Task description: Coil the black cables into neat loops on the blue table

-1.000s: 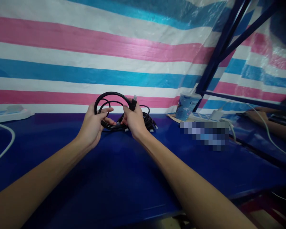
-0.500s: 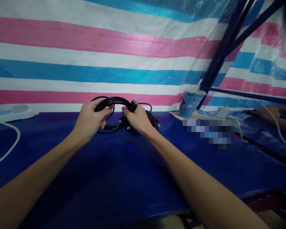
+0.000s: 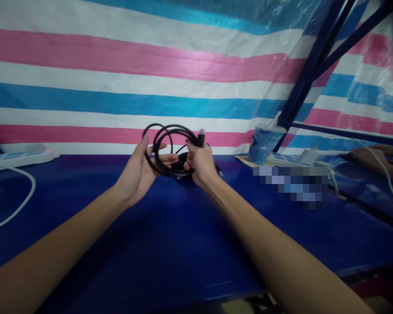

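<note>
A black cable (image 3: 175,128), wound in loose loops, hangs between my hands above the blue table. My right hand (image 3: 200,162) is closed round the right side of the coil, and a cable plug (image 3: 201,138) sticks up above its thumb. At the coil's left side is my left hand (image 3: 139,170), its fingers spread and reaching behind and under the loops without closing on them. Behind my right hand more black cable (image 3: 182,159) lies on the table, partly hidden, with a plug end (image 3: 219,170) showing at its right.
Blue table top (image 3: 144,253) spreads below. At left stands a white power strip (image 3: 22,159) with a white cord (image 3: 28,198). A blue paper cup (image 3: 265,144) and another power strip (image 3: 288,160) are at right, near a blurred-out item. Another person's hand (image 3: 368,155) shows far right.
My left hand has opened from its grip on the coil, its palm turned inward. The coil and my right hand have shifted right in view, and the loops hang looser.
</note>
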Demonstrator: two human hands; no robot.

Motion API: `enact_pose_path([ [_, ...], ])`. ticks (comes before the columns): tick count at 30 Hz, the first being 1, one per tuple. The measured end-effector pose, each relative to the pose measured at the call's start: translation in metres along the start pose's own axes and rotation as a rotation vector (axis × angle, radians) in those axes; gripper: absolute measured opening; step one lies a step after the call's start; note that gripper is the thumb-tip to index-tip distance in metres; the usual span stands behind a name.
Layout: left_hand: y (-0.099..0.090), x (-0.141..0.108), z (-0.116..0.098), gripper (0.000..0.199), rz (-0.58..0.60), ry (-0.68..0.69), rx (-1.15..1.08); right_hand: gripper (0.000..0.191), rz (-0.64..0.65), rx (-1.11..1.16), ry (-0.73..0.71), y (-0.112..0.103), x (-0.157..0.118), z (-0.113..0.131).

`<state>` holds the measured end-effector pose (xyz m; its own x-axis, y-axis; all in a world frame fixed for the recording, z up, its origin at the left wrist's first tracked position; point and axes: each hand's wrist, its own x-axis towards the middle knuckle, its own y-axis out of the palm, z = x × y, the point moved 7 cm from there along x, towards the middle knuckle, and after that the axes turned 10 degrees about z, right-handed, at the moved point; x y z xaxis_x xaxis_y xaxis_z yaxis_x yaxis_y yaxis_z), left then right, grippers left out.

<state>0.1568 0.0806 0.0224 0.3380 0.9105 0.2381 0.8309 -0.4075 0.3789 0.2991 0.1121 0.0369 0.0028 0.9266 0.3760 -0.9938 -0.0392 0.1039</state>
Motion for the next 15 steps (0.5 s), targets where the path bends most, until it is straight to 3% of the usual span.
enact_pose_path([
  [3,0.011,-0.005,0.001,0.024,0.091,-0.028,0.101,0.042,0.065,-0.18,-0.079,0.01,-0.005,-0.005],
  [5,0.01,-0.007,0.007,0.014,0.112,-0.125,0.184,0.06,0.128,-0.454,-0.19,0.019,-0.011,-0.001],
  [7,0.008,-0.01,0.012,0.011,0.134,-0.213,0.198,0.065,0.178,-0.751,-0.287,0.027,-0.016,0.005],
  [11,0.007,-0.012,0.011,0.004,0.176,-0.288,0.289,0.041,0.208,-1.021,-0.368,0.033,-0.02,0.016],
  [14,0.002,-0.01,-0.013,0.005,0.054,-0.096,0.577,0.01,0.156,-1.018,-0.537,0.038,-0.024,0.034],
  [15,0.002,-0.012,-0.024,0.004,0.006,0.017,0.685,0.009,0.175,-0.93,-0.559,0.04,-0.025,0.036],
])
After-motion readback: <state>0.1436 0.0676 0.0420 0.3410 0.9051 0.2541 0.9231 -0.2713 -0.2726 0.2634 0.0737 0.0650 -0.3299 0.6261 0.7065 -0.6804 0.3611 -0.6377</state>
